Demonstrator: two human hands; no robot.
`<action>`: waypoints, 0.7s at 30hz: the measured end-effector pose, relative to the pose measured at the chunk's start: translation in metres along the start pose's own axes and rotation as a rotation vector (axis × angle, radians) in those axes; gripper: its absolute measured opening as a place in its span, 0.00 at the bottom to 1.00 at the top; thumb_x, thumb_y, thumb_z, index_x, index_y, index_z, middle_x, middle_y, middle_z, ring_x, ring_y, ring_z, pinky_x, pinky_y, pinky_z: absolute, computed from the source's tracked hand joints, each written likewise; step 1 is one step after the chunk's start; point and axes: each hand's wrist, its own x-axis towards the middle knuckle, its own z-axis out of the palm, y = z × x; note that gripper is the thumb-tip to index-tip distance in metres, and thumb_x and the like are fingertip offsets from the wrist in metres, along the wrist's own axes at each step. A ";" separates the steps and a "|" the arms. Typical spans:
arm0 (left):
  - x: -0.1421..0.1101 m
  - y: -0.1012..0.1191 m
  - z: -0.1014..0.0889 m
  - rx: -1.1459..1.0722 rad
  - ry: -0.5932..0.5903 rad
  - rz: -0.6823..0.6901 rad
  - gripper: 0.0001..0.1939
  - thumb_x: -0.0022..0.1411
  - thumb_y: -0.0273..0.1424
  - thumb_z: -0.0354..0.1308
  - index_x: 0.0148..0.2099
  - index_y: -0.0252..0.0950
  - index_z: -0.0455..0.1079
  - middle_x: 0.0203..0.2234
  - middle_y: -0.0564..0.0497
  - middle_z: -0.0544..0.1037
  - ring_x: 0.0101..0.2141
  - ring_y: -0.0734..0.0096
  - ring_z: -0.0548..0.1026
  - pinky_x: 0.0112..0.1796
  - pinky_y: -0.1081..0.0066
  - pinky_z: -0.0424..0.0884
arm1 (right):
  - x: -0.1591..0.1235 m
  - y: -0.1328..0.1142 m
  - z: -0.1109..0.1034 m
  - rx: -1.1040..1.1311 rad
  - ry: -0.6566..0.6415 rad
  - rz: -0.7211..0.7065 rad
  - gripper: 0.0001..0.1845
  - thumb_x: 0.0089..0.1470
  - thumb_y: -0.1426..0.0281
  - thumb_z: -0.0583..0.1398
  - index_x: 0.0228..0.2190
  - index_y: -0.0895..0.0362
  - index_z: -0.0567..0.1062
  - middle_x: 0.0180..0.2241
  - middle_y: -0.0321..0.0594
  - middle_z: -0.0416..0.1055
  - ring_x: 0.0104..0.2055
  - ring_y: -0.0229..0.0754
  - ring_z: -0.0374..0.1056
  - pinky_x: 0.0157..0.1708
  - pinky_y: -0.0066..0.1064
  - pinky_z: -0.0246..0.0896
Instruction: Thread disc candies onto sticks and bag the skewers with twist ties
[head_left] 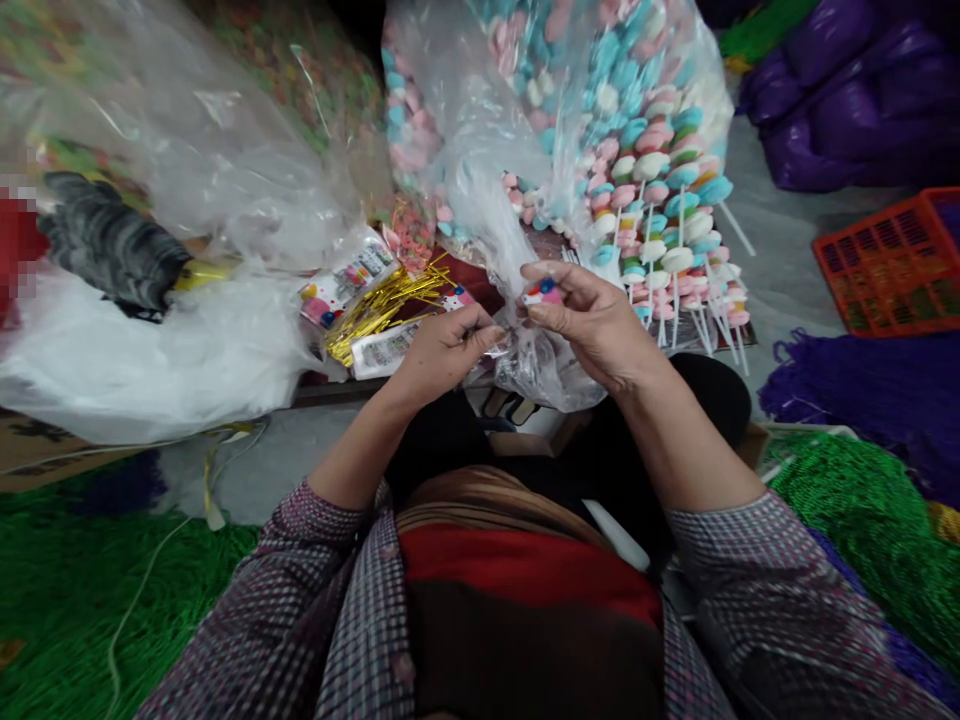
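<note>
The person's right hand (592, 320) holds a small pink and white candy (541, 293) with a blue dot, pinched between thumb and fingers, so its grip is closed on the candy. A small clear bag (536, 365) hangs under that hand and covers part of the candy, so its shape is hard to make out. The left hand (442, 350) is just beside it, with its fingertips pinched narrow on the edge of the small clear bag; what else it may hold is too tiny to tell. Both hands are up in front of the person's lap. Behind them lies a bunch of gold twist ties (382, 305) next to some printed cards (379, 350). A big clear sack (480, 150) above holds many candy sticks (660, 200) in pink, blue and white, and their white sticks poke out at the bottom. Another big plastic sheet (187, 130) on the left hides what is under it. An orange crate (892, 260) is cut off at the right edge. Green strands (877, 520) lie on the floor.
</note>
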 end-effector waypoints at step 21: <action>0.004 -0.002 0.005 0.027 -0.119 -0.151 0.23 0.64 0.50 0.53 0.25 0.38 0.62 0.17 0.58 0.62 0.22 0.75 0.60 0.27 0.72 0.56 | -0.010 0.010 -0.005 -0.296 0.064 -0.085 0.32 0.52 0.41 0.65 0.18 0.55 0.67 0.18 0.29 0.59 0.24 0.32 0.53 0.26 0.30 0.51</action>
